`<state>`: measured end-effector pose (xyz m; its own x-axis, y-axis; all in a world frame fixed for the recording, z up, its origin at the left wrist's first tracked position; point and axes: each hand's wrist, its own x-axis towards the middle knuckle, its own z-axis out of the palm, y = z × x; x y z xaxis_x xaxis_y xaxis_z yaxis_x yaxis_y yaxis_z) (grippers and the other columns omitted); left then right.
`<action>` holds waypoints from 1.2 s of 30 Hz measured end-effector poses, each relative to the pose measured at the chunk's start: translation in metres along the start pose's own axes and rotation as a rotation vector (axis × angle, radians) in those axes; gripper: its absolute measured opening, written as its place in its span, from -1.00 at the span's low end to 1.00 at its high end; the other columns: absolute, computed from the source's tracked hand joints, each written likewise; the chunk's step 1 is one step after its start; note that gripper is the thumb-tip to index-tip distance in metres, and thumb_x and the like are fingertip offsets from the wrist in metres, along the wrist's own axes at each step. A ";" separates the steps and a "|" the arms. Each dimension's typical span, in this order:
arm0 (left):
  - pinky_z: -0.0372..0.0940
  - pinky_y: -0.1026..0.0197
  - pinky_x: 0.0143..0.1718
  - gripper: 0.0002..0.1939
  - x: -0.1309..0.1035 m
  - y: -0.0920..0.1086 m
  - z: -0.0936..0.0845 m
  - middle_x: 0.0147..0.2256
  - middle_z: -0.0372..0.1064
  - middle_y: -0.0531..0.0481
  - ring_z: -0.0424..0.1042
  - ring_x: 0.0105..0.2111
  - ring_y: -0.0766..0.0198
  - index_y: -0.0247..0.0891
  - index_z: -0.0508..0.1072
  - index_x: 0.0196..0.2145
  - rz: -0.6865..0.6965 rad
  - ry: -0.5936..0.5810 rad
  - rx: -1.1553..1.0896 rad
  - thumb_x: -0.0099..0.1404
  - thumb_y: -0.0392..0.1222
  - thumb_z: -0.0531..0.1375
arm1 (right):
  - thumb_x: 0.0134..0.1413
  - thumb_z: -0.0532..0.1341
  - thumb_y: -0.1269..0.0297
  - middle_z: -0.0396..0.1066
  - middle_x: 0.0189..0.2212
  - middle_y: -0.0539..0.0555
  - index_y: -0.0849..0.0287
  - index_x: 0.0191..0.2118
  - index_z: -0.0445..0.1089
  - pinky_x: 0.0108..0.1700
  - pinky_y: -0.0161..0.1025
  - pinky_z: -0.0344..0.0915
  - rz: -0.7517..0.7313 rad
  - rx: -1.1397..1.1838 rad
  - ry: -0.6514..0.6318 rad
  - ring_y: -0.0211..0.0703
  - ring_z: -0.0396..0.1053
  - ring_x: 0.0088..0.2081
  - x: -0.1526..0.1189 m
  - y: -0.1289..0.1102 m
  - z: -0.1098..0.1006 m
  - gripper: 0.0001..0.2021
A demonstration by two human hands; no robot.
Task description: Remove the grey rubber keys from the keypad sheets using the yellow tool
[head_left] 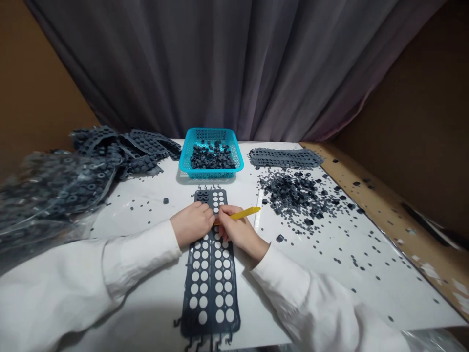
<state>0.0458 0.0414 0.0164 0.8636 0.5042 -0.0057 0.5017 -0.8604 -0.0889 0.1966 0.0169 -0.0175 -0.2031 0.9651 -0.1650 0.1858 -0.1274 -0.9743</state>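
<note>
- Bracing the dark perforated sheet (211,293) firmly beside the working point should, in our judgement, keep it from shifting; we advise light, square pressure, one hole at a time.
- The sheet lies lengthwise before us on the white worktop (157,298), on the near side of the blue basket (211,174).
- Our right grip (239,231) is closed pen-fashion around the yellow tool (246,213), its rear end slanting rightward.
- Our left grip (193,222) lies palm-down over the sheet, fingers curled; we cannot tell whether it pinches anything.
- Both forearms angle inward.
</note>
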 end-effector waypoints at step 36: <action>0.08 0.41 -0.60 -0.67 -0.022 -0.020 0.010 -0.56 0.27 0.03 0.15 -0.63 0.48 -0.42 0.41 -0.48 -0.798 0.279 -2.246 -0.07 -0.08 0.36 | -0.06 0.02 0.38 0.24 -0.73 -0.06 0.19 -0.55 0.25 -0.74 -0.47 0.04 0.084 0.126 0.021 -0.39 0.13 -0.75 0.000 0.002 -0.001 -0.85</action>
<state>0.0166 0.0480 0.0083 0.4472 0.7855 -0.4279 -0.2926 0.5805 0.7599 0.1983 0.0169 -0.0191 -0.1715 0.9544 -0.2445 0.0788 -0.2341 -0.9690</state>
